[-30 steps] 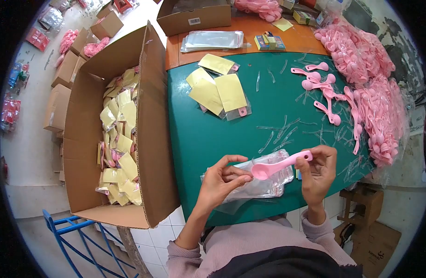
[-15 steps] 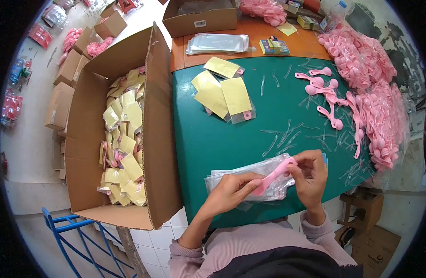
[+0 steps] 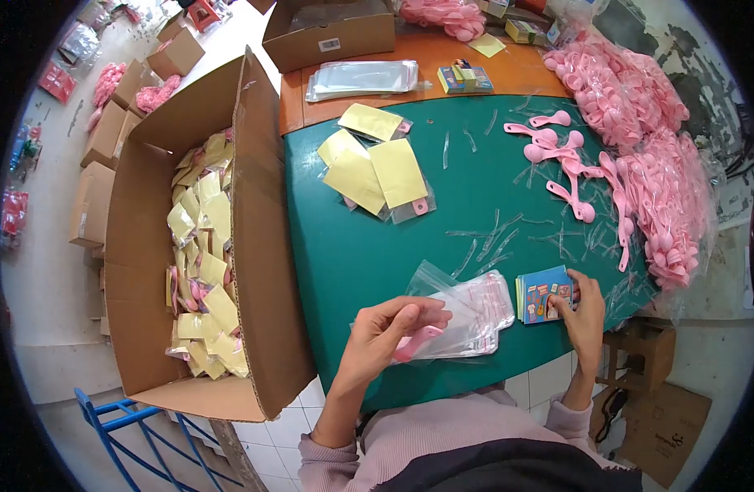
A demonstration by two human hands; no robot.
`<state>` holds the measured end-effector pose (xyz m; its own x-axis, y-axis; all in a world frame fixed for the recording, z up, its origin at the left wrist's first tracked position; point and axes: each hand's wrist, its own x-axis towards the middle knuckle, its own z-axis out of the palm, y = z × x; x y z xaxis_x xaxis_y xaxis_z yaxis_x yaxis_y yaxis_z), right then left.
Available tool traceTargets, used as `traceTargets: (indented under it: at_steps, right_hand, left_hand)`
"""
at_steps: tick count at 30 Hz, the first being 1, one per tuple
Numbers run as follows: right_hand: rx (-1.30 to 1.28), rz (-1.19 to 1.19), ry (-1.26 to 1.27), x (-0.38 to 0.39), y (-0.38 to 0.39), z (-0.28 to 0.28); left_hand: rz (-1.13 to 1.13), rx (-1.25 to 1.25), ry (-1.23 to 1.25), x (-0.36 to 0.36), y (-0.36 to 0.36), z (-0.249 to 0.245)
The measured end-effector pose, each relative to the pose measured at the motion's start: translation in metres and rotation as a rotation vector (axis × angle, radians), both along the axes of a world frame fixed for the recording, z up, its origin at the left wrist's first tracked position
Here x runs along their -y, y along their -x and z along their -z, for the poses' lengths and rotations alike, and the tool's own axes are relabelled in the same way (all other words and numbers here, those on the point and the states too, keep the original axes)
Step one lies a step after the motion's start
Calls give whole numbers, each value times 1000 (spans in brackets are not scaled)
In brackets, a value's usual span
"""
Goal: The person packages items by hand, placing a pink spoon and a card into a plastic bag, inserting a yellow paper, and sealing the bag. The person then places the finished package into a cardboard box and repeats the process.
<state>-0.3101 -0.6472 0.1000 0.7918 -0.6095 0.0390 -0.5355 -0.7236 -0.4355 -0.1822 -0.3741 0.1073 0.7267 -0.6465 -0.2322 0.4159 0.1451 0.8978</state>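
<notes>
Closed loosely at the near edge of the table, my left hand (image 3: 391,334) has a pink scoop (image 3: 416,343) against its fingers, and part of the scoop is hidden by the hand. Beneath and beside it lies a pile of clear plastic bags (image 3: 479,316), with one bag tilted up by the fingertips. My right hand (image 3: 586,312) is at a small stack of printed cards (image 3: 543,293), its thumb on the top card's face and its fingers around the right edge.
Yellow-backed packets (image 3: 369,168) lie on the green table (image 3: 328,254). Loose pink scoops (image 3: 572,160) and bagged scoops (image 3: 660,205) are at right. A large carton (image 3: 266,246) of packets stands left. Plastic strips (image 3: 496,238) are scattered about.
My right hand has let go of the scoop and moved right and down to the card stack, uncovering it. My left hand has shifted slightly left, keeping the scoop. The view has shifted slightly.
</notes>
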Motion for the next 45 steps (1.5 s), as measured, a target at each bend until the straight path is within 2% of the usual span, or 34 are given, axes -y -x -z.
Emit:
traceTargets:
  at_steps: [1,5,7,8,10,11,13,14,16,17,18,19,20,21,24,25,28,29,30,32,34,36,38,39,40,42,45]
  right_hand:
    - [15,31,-113,1,1,-1]
    - [116,215,-209,1,-4,-10]
    - [4,108,74,11,-2,-13]
    - [5,105,74,9,-6,-21]
    - [223,3,-257,-3,-19,-46]
    - [224,4,-256,-15,-26,-52]
    - [634,-125,-652,-41,-41,-63]
    - [638,-128,-654,-48,-46,-67]
    - [432,-434,-531,-55,-54,-74]
    - [435,-442,-534,-55,-58,-77]
    - [373,-598,-431,-54,-61,-79]
    - [308,-750,-325,-53,-63,-80]
    - [308,-753,-324,-53,-65,-80]
    - [229,-785,-395,-54,-65,-80]
    - [54,-894,-499,-56,-66,-68]
    - [-44,-976,-533,-57,-66,-63]
    - [-152,-942,-511,-66,-66,-59]
    - [-8,-906,-579,-69,-66,-55]
    - [-7,-909,-580,-68,-66,-51]
    - [-39,-1057,-655,-61,-65,-45]
    - [24,-977,-689,-57,-64,-43]
    - [86,-892,-722,-49,-62,-39]
    - [115,-533,-939,-42,-59,-31]
    - [174,-493,-1148,-45,-61,-28]
    - [171,-494,-1149,-48,-61,-32]
    - [-14,-366,-1286,-55,-63,-48]
    - [-27,-388,-1225,-52,-56,-35]
  left_hand:
    - [28,-10,22,0,-1,1]
    - [77,-42,25,3,0,-3]
    - [96,-42,8,3,0,-4]
    - [116,-45,-8,3,0,-5]
    - [139,-36,-33,4,0,-7]
    - [168,-25,-57,6,0,-8]
    - [190,-14,-84,8,2,-11]
    - [208,0,-112,9,1,-12]
    - [210,68,-131,6,1,-7]
    - [216,129,-146,4,1,-5]
    - [210,132,-148,3,1,-6]
    - [283,188,-264,2,0,-8]
    - [358,243,-380,1,0,-9]
    - [359,243,-379,2,3,-5]
    - [299,279,-230,10,11,1]
    - [339,332,-286,12,12,-6]
    - [395,473,-395,13,12,-12]
    - [368,387,-421,13,12,-19]
    - [340,300,-446,12,13,-23]
    - [354,364,-461,9,14,-22]
    - [366,429,-472,1,10,-19]
    - [397,356,-212,-18,0,-9]
    - [362,380,-168,-29,-4,0]
    - [288,353,-157,-31,-4,1]
    - [214,325,-147,-33,-2,2]
    - [207,280,-165,-33,-2,-2]
    - [237,239,-194,-31,-2,-3]
